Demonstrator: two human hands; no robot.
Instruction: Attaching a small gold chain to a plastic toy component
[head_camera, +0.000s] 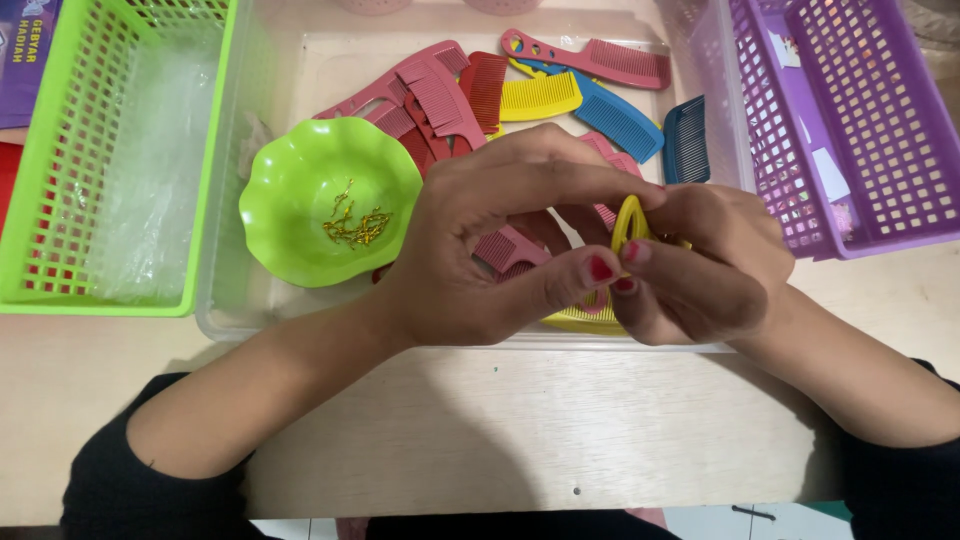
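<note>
head view. i see the left hand (480, 250) curled narrow, thumb and forefinger stretched across to pinch the yellow comb (630, 222) at its looped handle. the right hand (700, 265) is closed around the same comb from the other side, fingertips (636, 252) meeting the left thumb; the comb's toothed end shows under both hands, low over the clear tray (300, 60). both hands grip, neither is spread.

in the tray: a green scalloped bowl (330, 200) just left of the left hand, with a small tangle of gold wire ties (355, 228) in it. behind the hands lies a loose heap of red combs (435, 95), another yellow comb (540, 97), a blue comb (610, 115) and a dark blue comb (687, 140) near the tray's right wall.

a green basket (60, 150) with clear plastic film inside touches the tray's left side. a purple basket (850, 120) stands at the right, with small white rectangular labels on its wall. a purple printed packet (25, 55) shows at the top left corner, partly cut off.

all rests on a pale wooden table (500, 430). black sleeves cover both forearms at the lower edge. i cannot tell anything of the room beyond.
</note>
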